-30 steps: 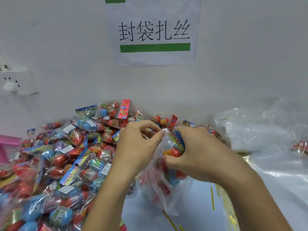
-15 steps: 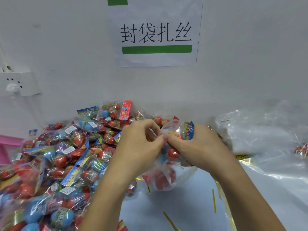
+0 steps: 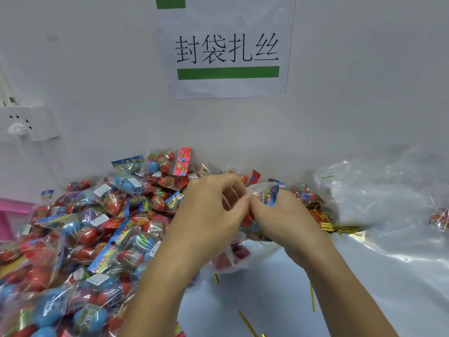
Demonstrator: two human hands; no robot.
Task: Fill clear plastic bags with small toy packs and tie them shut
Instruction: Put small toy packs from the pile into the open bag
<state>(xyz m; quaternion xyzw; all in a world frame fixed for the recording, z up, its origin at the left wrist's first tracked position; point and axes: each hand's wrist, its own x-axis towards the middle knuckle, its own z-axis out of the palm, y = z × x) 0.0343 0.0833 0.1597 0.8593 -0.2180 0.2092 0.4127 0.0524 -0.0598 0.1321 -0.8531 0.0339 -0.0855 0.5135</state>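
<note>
A clear plastic bag (image 3: 233, 260) filled with red and blue toy packs hangs between my hands at the centre. My left hand (image 3: 209, 215) pinches the bag's gathered mouth from the left. My right hand (image 3: 284, 217) grips the same gathered top from the right, fingertips meeting the left hand's. A blue-edged pack header (image 3: 272, 194) sticks up above my right hand. The bag's body is mostly hidden under my palms.
A large heap of toy packs (image 3: 92, 234) covers the left of the white table. Empty clear bags (image 3: 379, 198) lie at right, beside a bundle of gold twist ties (image 3: 325, 222). Loose gold ties (image 3: 312, 297) lie on the table. A paper sign (image 3: 227, 47) hangs on the wall.
Both hands rose and drew together at the bag's top, closing its mouth. The bag lifted with them, and the pack my right hand was pushing in is now inside.
</note>
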